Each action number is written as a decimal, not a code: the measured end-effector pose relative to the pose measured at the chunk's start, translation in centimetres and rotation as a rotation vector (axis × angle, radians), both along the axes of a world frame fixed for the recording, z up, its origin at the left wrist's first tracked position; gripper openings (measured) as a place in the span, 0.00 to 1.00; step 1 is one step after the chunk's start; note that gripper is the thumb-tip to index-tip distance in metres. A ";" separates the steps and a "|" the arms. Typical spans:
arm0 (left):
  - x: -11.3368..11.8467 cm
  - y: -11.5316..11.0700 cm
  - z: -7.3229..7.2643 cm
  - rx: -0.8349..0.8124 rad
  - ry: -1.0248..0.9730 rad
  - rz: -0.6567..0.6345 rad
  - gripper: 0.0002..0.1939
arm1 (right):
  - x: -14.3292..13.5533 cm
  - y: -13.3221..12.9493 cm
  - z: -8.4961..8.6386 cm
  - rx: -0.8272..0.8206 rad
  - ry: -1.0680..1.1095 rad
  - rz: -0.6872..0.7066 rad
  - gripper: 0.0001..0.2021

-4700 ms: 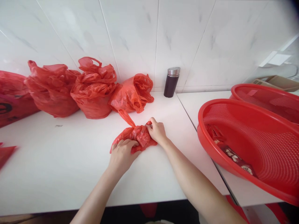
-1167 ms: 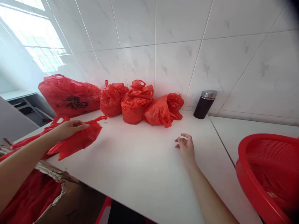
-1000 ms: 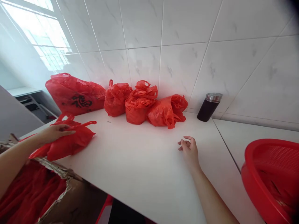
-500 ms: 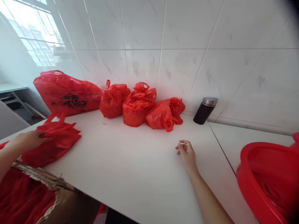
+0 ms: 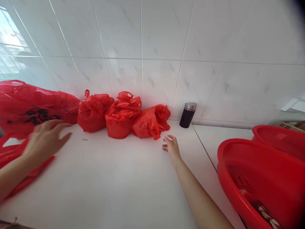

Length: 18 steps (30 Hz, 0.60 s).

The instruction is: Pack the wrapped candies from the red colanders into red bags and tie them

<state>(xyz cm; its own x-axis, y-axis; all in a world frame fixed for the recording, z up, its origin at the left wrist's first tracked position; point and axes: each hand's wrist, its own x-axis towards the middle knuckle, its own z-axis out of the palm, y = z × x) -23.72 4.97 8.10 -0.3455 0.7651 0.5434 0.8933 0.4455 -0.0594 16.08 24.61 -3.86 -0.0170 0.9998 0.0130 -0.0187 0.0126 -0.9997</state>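
My left hand point(image 5: 46, 138) hovers at the left with its fingers apart, holding nothing. Beneath it lies a folded red bag point(image 5: 35, 173), partly hidden by my forearm. My right hand point(image 5: 172, 147) is over the white table, fingers loosely spread and nothing in them. Just beyond that hand a red plastic bag point(image 5: 151, 122) lies tipped on its side, mouth to the right. Beside it stand two filled red plastic bags, one in the middle point(image 5: 122, 119) and one further left point(image 5: 94, 114).
A large red bag with black writing point(image 5: 38, 108) leans at the far left. Against the tiled wall stands a dark flask point(image 5: 187, 116) with a silver lid. Red plastic baskets point(image 5: 221, 168) occupy the right; the nearer one holds small packets. A seam crosses the white table point(image 5: 114, 184).
The view has swung right. My left hand has let go of the folded red bag and lifted away. My right hand has reached nearer to the tipped bag, its fingers opening.
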 end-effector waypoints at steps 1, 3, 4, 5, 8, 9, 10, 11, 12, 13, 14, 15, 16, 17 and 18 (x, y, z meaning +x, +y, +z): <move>2.6 2.1 0.4 0.019 0.042 -0.109 0.23 | -0.6 1.2 0.5 0.015 0.000 -0.005 0.25; 8.4 6.1 0.9 0.014 0.044 -0.338 0.23 | -1.8 3.1 1.6 0.060 -0.014 0.004 0.26; 11.4 8.0 1.0 -0.011 0.058 -0.415 0.23 | -2.3 3.7 2.0 0.089 -0.025 0.025 0.24; 14.2 9.8 0.9 -0.047 0.075 -0.482 0.25 | -2.7 4.0 2.4 0.123 -0.039 0.056 0.21; 20.6 14.6 0.0 -0.161 0.062 -0.602 0.39 | -2.8 2.6 2.8 0.245 -0.112 0.191 0.12; 21.9 16.0 -0.4 -0.224 0.054 -0.616 0.44 | -2.4 1.7 2.7 0.283 -0.152 0.235 0.10; 22.9 17.1 -1.0 -0.283 0.046 -0.627 0.47 | -1.7 0.7 2.6 0.315 -0.196 0.271 0.09; 23.5 18.1 -1.7 -0.339 0.042 -0.631 0.49 | -0.8 -0.1 2.4 0.339 -0.243 0.300 0.08; 23.8 18.9 -2.4 -0.380 0.046 -0.634 0.49 | 0.2 -0.8 2.1 0.355 -0.288 0.317 0.08; 23.9 19.4 -3.1 -0.405 0.053 -0.636 0.46 | 1.3 -1.1 2.0 0.364 -0.329 0.318 0.09; 23.8 19.7 -3.8 -0.418 0.062 -0.636 0.42 | 2.3 -1.1 1.8 0.366 -0.366 0.301 0.10; 23.7 19.9 -4.4 -0.420 0.074 -0.638 0.35 | 3.2 -0.8 1.7 0.362 -0.401 0.270 0.12; 23.5 19.8 -4.8 -0.417 0.088 -0.642 0.29 | 4.0 -0.2 1.5 0.357 -0.435 0.230 0.13; 23.3 19.7 -5.1 -0.417 0.102 -0.647 0.23 | 4.5 0.6 1.4 0.351 -0.469 0.188 0.14; 23.2 19.4 -5.3 -0.421 0.117 -0.658 0.18 | 4.7 1.5 1.3 0.347 -0.504 0.151 0.14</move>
<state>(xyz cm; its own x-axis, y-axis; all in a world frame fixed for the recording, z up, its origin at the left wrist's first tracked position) -0.57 24.39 2.78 0.2909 0.9420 0.1672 0.9431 -0.2529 -0.2157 20.76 26.12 -2.54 -0.2457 0.9250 0.2898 0.4266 0.3716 -0.8246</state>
